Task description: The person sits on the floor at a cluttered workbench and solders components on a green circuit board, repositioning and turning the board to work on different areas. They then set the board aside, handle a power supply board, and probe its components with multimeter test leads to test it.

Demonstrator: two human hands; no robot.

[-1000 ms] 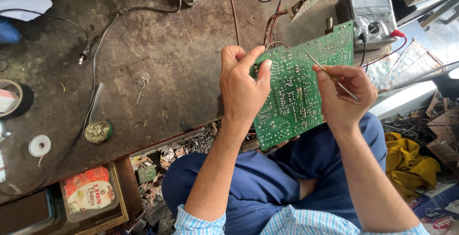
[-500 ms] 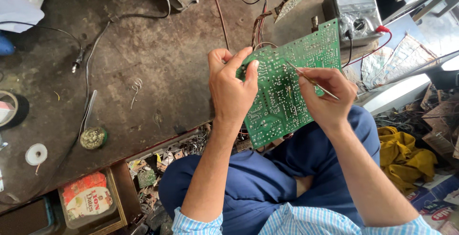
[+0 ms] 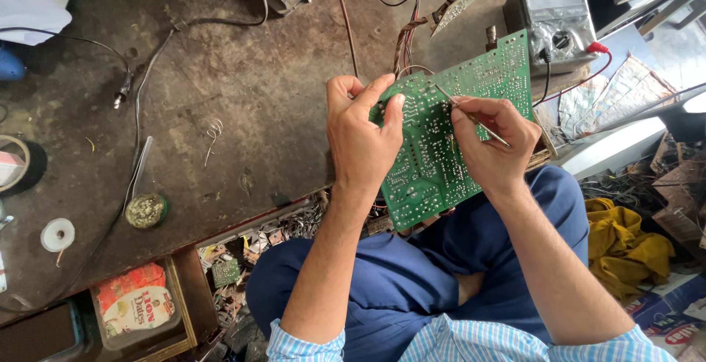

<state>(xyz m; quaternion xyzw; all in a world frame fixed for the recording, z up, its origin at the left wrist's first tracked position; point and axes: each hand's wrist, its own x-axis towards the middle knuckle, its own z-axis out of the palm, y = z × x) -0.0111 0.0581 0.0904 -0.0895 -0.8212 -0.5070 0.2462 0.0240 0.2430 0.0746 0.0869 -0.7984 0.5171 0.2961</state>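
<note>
Your left hand [image 3: 362, 137] grips the green circuit board [image 3: 441, 134] by its left edge, tilted above your lap at the brink of the dark surface [image 3: 220, 75]; pale solder traces cover its face. Your right hand [image 3: 491, 141] pinches a thin metal probe [image 3: 471, 115], tip on the board. Its components are hidden. A small round tin [image 3: 145, 210] holds brownish paste.

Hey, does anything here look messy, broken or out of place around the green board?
Scrap parts lie heaped below the table edge. Otherwise, left hand holds the circuit board tilted, and right hand holds a thin tool on it.
</note>
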